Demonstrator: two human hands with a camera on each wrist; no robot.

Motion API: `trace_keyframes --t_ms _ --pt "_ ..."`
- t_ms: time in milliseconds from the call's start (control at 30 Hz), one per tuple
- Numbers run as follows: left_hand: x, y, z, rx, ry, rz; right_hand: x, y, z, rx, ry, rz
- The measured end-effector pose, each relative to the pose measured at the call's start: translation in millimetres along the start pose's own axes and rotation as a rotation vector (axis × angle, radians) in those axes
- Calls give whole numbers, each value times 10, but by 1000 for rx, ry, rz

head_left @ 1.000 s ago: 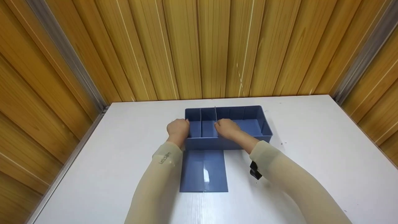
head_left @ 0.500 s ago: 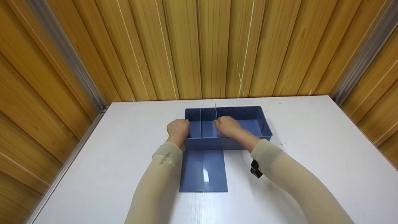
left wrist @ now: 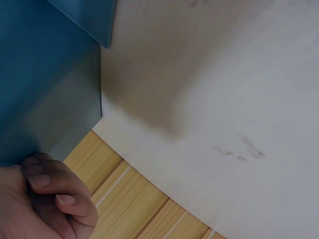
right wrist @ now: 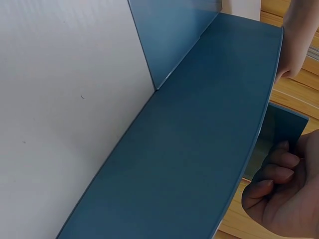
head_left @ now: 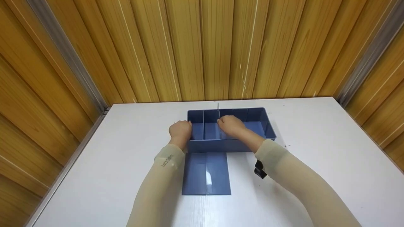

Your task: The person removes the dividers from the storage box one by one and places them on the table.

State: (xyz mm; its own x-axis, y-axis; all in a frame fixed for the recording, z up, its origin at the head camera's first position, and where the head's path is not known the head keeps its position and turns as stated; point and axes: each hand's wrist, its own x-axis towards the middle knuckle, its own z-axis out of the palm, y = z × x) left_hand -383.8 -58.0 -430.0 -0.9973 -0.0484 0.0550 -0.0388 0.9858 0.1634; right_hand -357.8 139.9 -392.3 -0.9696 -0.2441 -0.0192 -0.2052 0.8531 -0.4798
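Note:
A long blue plastic storage box (head_left: 205, 146) sits on the white table. My left hand (head_left: 180, 130) holds the box at its left end wall; in the left wrist view, the curled fingers (left wrist: 62, 184) are beside the wall. My right hand (head_left: 232, 125) pinches a thin blue divider (right wrist: 288, 124) inside the box. Its far top corner (head_left: 218, 106) stands above the rim. A second upright divider (head_left: 203, 124) is seated further left in the box. The right fingertips are partly hidden behind the hand in the head view.
Flat blue panels (head_left: 194, 175) lie side by side on the white table (head_left: 135, 151), just in front of the box. Wood-patterned walls (head_left: 186, 47) enclose the back and sides. The table's back edge runs close behind the box.
My right hand has risen slightly, and the divider it pinches stands higher above the box's rim. The left hand and the box have stayed nearly still.

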Motion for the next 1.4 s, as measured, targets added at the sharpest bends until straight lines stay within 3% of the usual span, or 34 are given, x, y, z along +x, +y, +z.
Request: trace_keyframes --t_ms 467,1100,1400 --pt "-10 0 4 1 20 16 -18 -77 -109 -8 -7 -2" --pt "5 16 -7 102 -11 67 -24 -135 -210 -10 21 3" --pt "18 16 13 44 4 34 -5 -112 -229 -16 26 5"
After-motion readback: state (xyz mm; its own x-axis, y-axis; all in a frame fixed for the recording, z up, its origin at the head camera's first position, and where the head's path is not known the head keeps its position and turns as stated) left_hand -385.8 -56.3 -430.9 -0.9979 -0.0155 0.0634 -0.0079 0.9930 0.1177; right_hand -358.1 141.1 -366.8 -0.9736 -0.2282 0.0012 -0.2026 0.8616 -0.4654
